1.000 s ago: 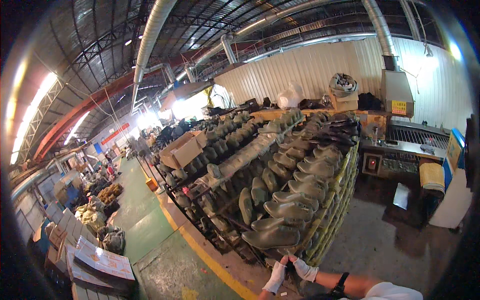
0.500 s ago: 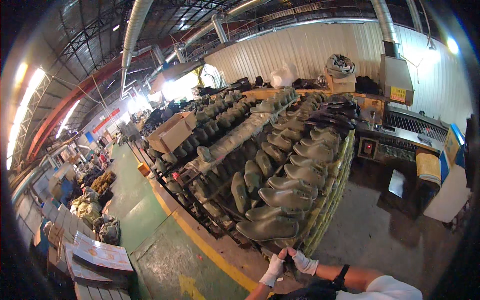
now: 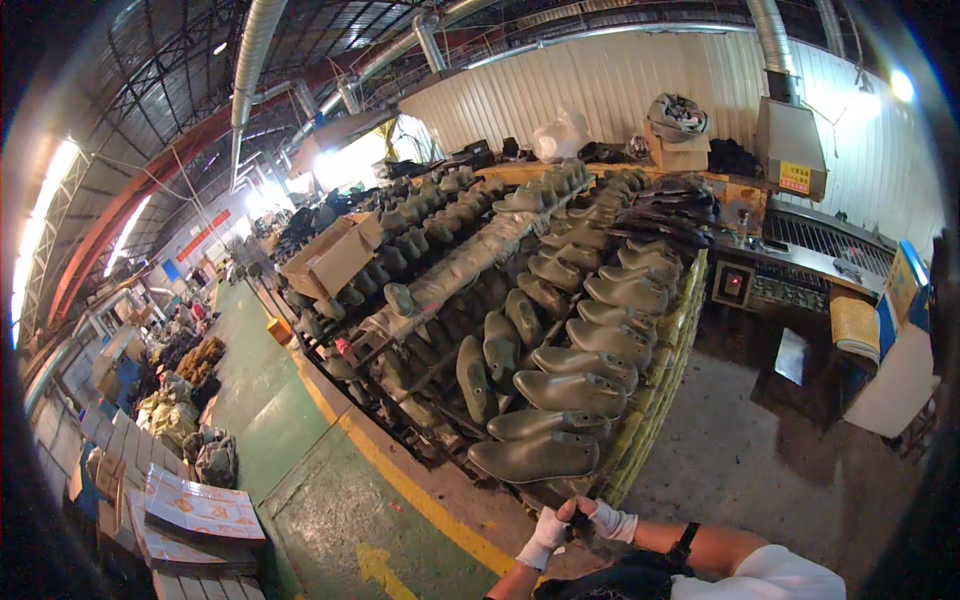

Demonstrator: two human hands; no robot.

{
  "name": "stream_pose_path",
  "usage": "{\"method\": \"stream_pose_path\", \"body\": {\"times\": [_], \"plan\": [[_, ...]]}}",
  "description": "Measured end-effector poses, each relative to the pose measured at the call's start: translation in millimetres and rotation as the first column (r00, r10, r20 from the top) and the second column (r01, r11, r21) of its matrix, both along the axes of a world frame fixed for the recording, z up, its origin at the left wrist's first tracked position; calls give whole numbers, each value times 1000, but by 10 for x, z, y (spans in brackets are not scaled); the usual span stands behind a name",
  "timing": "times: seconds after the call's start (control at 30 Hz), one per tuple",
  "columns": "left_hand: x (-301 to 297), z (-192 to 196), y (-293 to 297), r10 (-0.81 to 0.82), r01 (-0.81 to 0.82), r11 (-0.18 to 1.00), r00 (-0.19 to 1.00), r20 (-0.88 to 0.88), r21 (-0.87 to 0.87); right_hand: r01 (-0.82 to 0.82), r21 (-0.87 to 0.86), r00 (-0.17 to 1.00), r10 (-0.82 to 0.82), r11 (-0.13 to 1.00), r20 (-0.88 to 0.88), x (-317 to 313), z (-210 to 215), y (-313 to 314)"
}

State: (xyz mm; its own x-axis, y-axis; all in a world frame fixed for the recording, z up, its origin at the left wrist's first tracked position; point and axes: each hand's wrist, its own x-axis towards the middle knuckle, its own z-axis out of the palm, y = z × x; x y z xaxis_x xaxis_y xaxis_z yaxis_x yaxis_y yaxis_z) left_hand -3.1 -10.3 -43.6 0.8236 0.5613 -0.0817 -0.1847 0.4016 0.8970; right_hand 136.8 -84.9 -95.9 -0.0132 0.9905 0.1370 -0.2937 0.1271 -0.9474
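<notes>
Two wrapped hands, left hand (image 3: 545, 537) and right hand (image 3: 607, 520), fingers pinching one small dark object (image 3: 578, 527) beside rack (image 3: 640, 420) of shoe lasts (image 3: 536, 455); probably adjusting it, firm grip needed

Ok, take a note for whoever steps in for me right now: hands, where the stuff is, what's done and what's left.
Left hand and right hand, both in white wraps, meet on a small dark item too hidden to identify.
Directly ahead stands the rack of grey-green shoe lasts; the nearest last sits just above the hands, untouched.
Done: cannot tell.
Left: probably finish with the small item before touching the rack.
</notes>
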Motion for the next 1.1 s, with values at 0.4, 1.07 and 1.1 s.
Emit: {"method": "stream_pose_path", "body": {"times": [0.4,1.07,1.1], "plan": [[-3,130,-8,1,3,995,999,-36,100,-92,49,994,94,995,-52,20,-160,41],[-3,41,-45,120,-120,993,978,-168,10,28,120,996,-38,992,79,-58,-97,105],[-8,-42,-18,140,-142,990,979,-146,-4,29,102,996,-37,994,77,-88,-33,115]]}}
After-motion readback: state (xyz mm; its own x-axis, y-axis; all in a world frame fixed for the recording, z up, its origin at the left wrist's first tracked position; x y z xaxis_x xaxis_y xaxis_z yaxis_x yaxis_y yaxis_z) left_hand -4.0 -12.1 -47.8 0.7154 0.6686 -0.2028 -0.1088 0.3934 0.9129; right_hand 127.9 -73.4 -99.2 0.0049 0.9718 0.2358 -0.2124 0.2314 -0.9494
